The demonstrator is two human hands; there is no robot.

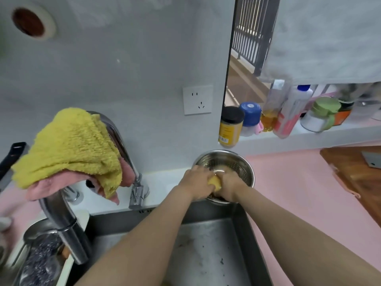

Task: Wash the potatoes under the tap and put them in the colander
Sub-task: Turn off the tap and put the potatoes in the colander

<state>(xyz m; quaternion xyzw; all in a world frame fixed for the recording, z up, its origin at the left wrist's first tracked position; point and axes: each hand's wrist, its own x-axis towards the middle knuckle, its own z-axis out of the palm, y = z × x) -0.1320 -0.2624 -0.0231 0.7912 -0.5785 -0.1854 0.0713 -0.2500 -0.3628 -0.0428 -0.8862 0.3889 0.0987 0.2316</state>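
A steel colander (237, 159) stands on the pink counter at the sink's back right corner. Over its near rim both my hands hold one yellow potato (215, 182) between them. My left hand (195, 182) grips the potato's left side, my right hand (232, 185) grips its right side, fingers curled round it. Whatever else lies inside the colander is hidden by my hands. The tap (61, 219) curves over the sink's left side; no water stream shows.
A yellow cloth (70, 145) and a pink cloth hang over the tap. The steel sink basin (206, 254) lies below my forearms, with dark specks. Bottles and jars (231, 126) line the ledge at the right. A wooden cutting board (358, 176) lies far right.
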